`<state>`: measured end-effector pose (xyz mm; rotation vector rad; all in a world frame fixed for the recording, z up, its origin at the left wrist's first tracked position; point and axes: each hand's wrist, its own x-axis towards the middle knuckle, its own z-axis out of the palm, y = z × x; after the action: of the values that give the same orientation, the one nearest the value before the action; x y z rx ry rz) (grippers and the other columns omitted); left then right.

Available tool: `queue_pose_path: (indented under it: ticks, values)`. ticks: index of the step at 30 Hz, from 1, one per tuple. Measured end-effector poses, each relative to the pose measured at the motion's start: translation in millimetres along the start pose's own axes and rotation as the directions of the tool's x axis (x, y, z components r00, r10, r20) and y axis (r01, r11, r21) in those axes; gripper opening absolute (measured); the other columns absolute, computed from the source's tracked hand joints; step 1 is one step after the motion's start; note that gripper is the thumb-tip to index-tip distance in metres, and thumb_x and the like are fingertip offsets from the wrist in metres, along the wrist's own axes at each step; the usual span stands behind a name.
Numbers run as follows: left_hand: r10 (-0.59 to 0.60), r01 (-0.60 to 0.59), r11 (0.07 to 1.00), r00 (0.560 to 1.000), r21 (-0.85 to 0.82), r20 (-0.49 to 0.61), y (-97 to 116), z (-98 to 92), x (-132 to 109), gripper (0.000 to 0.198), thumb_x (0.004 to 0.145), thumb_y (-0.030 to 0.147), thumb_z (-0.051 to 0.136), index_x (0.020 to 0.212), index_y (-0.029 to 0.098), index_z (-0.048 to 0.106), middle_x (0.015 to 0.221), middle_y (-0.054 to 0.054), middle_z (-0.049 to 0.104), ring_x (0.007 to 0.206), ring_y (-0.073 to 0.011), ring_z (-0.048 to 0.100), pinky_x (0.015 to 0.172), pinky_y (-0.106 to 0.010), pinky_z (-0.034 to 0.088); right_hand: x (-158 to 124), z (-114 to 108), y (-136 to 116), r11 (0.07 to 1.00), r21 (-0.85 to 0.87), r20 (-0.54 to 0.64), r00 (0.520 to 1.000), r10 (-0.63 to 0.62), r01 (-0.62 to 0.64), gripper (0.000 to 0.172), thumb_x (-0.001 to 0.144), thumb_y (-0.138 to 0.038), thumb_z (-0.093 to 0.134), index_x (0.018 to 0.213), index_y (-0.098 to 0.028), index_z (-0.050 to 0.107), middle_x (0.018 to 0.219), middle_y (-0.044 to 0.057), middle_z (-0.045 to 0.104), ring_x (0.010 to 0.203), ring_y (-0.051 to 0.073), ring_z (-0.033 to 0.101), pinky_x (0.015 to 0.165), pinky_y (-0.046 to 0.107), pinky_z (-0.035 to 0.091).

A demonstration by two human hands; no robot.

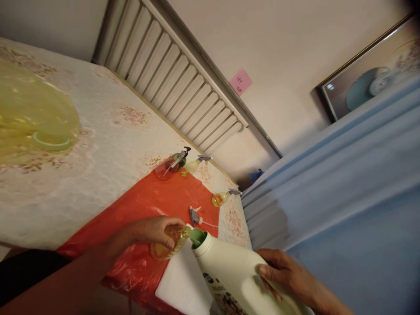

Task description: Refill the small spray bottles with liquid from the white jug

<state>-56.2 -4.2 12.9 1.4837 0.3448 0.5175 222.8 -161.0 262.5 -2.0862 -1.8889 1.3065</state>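
My left hand point(158, 232) is wrapped round a clear, yellowish bottle point(160, 251), tilted with its neck to the right. My right hand point(285, 271) grips the handle of a large cream detergent jug point(229, 267). The jug is tipped to the left, and its green pouring spout point(197, 236) meets the mouth of the clear bottle. Whether liquid is flowing I cannot tell. Just beyond them a grey spray trigger head point(195, 216) with a thin tube lies on a red plastic sheet point(144, 197). A white pad point(183, 280) is under the bottle and jug.
Several bottles, including a yellow spray bottle point(220, 199) and a dark pump bottle point(179, 162), stand at the sheet's far side. A big yellowish transparent container point(36, 109) is on the floral tablecloth point(105, 144). Behind are a radiator point(170, 70) and a blue-draped surface point(344, 192).
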Motion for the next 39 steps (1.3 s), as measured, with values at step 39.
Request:
queue_pose_path:
  ticks: [39]
  values:
    - [0.01,-0.009,0.999,1.0,0.044,-0.015,2,-0.2,-2,0.059,0.061,0.025,0.073,0.119,0.026,0.06,0.119,0.001,0.069,0.113,-0.0247,0.062,0.094,-0.029,0.048,0,0,-12,0.998,-0.055,0.004,1.0,-0.009,0.009,0.054,0.084,-0.065,0.057,0.084,-0.012,0.063,0.059,-0.003,0.052,0.046,0.007,0.043,0.047,0.019,0.032]
